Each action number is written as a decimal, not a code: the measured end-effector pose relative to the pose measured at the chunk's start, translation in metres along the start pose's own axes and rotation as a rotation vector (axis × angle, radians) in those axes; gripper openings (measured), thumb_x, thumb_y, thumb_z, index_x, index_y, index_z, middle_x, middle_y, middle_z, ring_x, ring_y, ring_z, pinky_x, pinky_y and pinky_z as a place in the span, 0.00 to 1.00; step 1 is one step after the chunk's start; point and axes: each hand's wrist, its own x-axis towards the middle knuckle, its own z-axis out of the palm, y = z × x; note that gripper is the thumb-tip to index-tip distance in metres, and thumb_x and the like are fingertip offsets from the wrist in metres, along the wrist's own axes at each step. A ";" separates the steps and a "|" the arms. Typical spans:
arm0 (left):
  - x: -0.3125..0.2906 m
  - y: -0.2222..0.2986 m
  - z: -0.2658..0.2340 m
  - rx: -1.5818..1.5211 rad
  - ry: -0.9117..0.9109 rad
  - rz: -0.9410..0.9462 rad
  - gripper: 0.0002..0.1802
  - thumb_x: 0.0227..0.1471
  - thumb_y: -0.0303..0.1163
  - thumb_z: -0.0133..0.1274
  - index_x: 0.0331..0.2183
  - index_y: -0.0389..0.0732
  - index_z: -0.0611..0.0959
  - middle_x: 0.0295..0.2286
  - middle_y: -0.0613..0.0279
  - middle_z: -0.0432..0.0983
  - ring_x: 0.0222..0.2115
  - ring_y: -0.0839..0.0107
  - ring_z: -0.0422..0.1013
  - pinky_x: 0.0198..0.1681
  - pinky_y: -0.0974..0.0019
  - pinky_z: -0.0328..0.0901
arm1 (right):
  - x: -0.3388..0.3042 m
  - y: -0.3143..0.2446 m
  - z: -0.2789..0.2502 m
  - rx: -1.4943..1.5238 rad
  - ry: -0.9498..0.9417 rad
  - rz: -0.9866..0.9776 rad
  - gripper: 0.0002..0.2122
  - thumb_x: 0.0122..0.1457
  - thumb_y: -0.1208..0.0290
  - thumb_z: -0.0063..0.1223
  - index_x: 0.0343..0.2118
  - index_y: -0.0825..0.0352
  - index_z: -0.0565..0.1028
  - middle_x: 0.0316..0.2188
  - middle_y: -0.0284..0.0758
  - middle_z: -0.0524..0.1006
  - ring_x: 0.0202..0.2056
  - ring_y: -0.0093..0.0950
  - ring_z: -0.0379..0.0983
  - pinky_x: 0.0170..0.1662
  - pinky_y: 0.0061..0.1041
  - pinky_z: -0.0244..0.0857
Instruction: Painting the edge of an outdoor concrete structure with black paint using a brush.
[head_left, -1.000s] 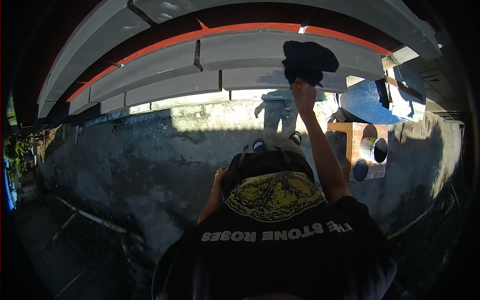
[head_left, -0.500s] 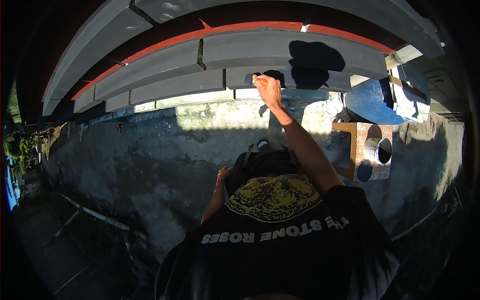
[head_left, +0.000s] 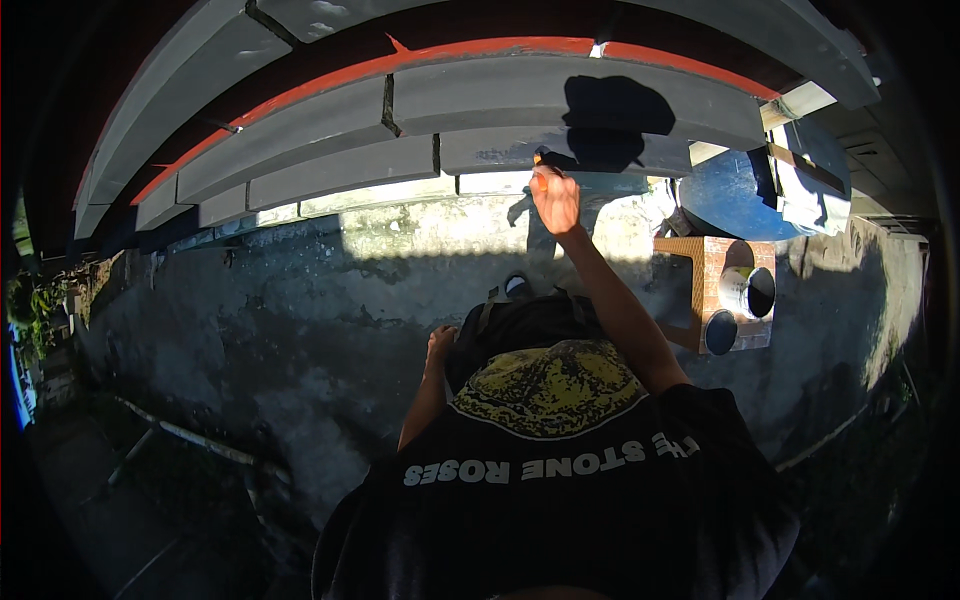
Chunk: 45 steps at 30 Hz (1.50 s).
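My right hand (head_left: 556, 203) is closed around an orange-handled paintbrush (head_left: 543, 181), held up at the lower edge of a grey board (head_left: 350, 168). The bristles are mostly hidden by the hand and shadow. A darker, wet-looking grey streak (head_left: 505, 154) runs along the board just left of the brush. My left hand (head_left: 440, 342) hangs low beside my waist, near the dark shorts; its fingers are too shaded to make out.
At the right stands a small table with a woven edge (head_left: 684, 246), bearing a white paint can (head_left: 737, 291) and a round dark lid (head_left: 721, 333). Behind it is a large blue rounded container (head_left: 725, 195). Pipes (head_left: 205, 442) lie at the lower left.
My right hand has moved a little right and down with the paintbrush, uncovering the darker streak on the board. The whole view has shifted slightly; my left hand stays by my waist.
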 end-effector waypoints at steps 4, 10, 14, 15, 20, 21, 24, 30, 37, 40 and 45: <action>0.009 -0.012 0.008 -0.050 -0.023 0.063 0.26 0.48 0.46 0.53 0.45 0.41 0.82 0.43 0.52 0.79 0.47 0.57 0.73 0.50 0.59 0.65 | -0.004 -0.014 0.013 0.246 -0.099 -0.007 0.09 0.54 0.72 0.54 0.36 0.69 0.77 0.28 0.49 0.78 0.32 0.49 0.76 0.35 0.38 0.69; -0.004 -0.025 0.014 -0.072 -0.065 0.033 0.25 0.47 0.45 0.54 0.44 0.41 0.83 0.42 0.52 0.79 0.46 0.60 0.74 0.49 0.61 0.66 | -0.008 0.067 -0.094 -0.106 0.219 0.282 0.09 0.55 0.69 0.52 0.34 0.69 0.79 0.27 0.49 0.78 0.30 0.46 0.77 0.34 0.36 0.69; -0.022 -0.021 0.021 -0.019 -0.057 -0.057 0.25 0.48 0.44 0.54 0.46 0.42 0.82 0.42 0.53 0.79 0.44 0.62 0.75 0.46 0.61 0.68 | -0.004 0.092 -0.124 -0.227 0.395 0.197 0.10 0.56 0.69 0.50 0.34 0.70 0.79 0.29 0.49 0.79 0.33 0.45 0.78 0.38 0.36 0.70; -0.024 -0.019 0.023 0.015 -0.052 -0.042 0.25 0.48 0.45 0.54 0.46 0.42 0.82 0.41 0.54 0.79 0.43 0.62 0.75 0.45 0.60 0.69 | 0.001 0.087 -0.117 -0.258 0.407 0.246 0.10 0.56 0.69 0.51 0.34 0.70 0.78 0.29 0.49 0.79 0.33 0.44 0.78 0.39 0.37 0.70; -0.018 0.000 0.028 0.161 -0.056 0.050 0.25 0.48 0.46 0.54 0.46 0.44 0.82 0.42 0.57 0.79 0.42 0.63 0.75 0.40 0.62 0.71 | 0.017 0.029 -0.035 0.011 0.101 0.255 0.07 0.55 0.69 0.51 0.33 0.65 0.78 0.28 0.46 0.78 0.33 0.48 0.75 0.36 0.39 0.69; -0.019 0.005 0.029 0.056 -0.030 -0.029 0.25 0.48 0.47 0.54 0.46 0.45 0.82 0.42 0.58 0.79 0.42 0.64 0.75 0.38 0.63 0.72 | 0.019 0.024 -0.027 0.138 0.033 0.236 0.07 0.55 0.68 0.51 0.33 0.64 0.78 0.27 0.45 0.78 0.33 0.48 0.75 0.36 0.39 0.69; -0.023 0.030 0.032 0.030 -0.003 -0.020 0.25 0.48 0.47 0.54 0.46 0.45 0.82 0.42 0.58 0.79 0.41 0.64 0.75 0.37 0.63 0.72 | 0.021 0.033 -0.034 0.341 0.028 0.191 0.09 0.55 0.67 0.52 0.33 0.65 0.79 0.25 0.45 0.78 0.30 0.46 0.76 0.33 0.34 0.68; -0.041 0.071 0.066 0.099 0.042 0.062 0.22 0.52 0.43 0.52 0.46 0.43 0.81 0.40 0.58 0.79 0.38 0.65 0.75 0.39 0.62 0.70 | -0.006 0.145 -0.164 0.135 0.290 0.510 0.10 0.56 0.67 0.56 0.35 0.67 0.80 0.27 0.45 0.79 0.31 0.38 0.79 0.34 0.32 0.69; -0.065 0.075 0.159 0.433 -0.205 0.179 0.23 0.49 0.43 0.53 0.46 0.43 0.81 0.40 0.59 0.78 0.40 0.65 0.74 0.37 0.63 0.70 | -0.165 0.298 -0.362 -0.067 0.589 0.751 0.11 0.53 0.66 0.55 0.34 0.67 0.81 0.25 0.44 0.79 0.30 0.39 0.78 0.38 0.32 0.69; -0.082 0.068 0.178 0.652 -0.352 0.240 0.23 0.50 0.43 0.53 0.47 0.43 0.81 0.40 0.60 0.78 0.40 0.66 0.74 0.37 0.64 0.69 | -0.273 0.329 -0.415 -0.131 0.700 1.020 0.12 0.50 0.67 0.57 0.36 0.68 0.81 0.28 0.47 0.80 0.32 0.42 0.79 0.40 0.31 0.70; -0.097 0.130 0.209 0.768 -0.350 0.196 0.22 0.50 0.41 0.54 0.47 0.44 0.80 0.40 0.62 0.78 0.40 0.68 0.73 0.36 0.66 0.67 | -0.454 0.328 -0.442 -0.219 0.875 1.275 0.12 0.51 0.65 0.58 0.32 0.69 0.80 0.24 0.42 0.80 0.28 0.37 0.78 0.35 0.32 0.69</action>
